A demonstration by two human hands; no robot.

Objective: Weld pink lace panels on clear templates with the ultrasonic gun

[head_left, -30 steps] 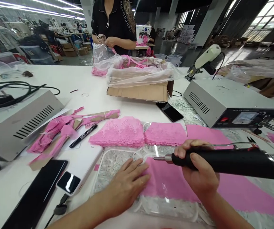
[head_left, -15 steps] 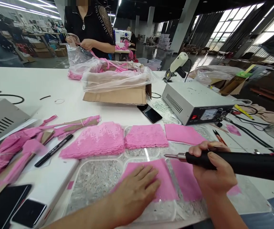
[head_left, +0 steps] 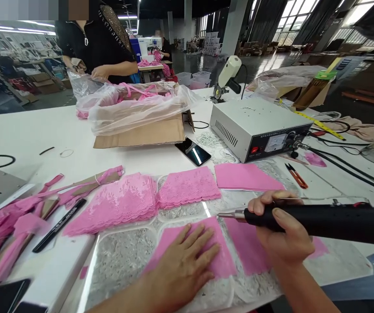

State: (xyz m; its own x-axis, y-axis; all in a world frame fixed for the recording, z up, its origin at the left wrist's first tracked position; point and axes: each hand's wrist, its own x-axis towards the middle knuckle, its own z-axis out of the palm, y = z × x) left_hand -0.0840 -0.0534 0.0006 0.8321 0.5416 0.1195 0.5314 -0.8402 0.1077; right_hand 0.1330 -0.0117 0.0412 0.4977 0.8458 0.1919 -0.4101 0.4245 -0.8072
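While our spread left hand (head_left: 185, 265) now covers more pink cloth (head_left: 225, 258), our right hand (head_left: 280, 234) grips a tool (head_left: 330, 222) at four o'clock.

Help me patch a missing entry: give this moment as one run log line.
left hand: flat on pink fabric panel | right hand: gripping black handheld tool, metal tip near panel corner | nearby: grey box, orange snips

In the upper left we see a black-clad person (head_left: 92, 48) behind a cardboard box (head_left: 141, 134) draped in thin plastic (head_left: 135, 112). We find a dark phone (head_left: 193, 152) near the centre, a black marker (head_left: 59, 225) at lower left, and orange-handled snips (head_left: 297, 176) and a yellow measuring tape (head_left: 320, 125) on the right.
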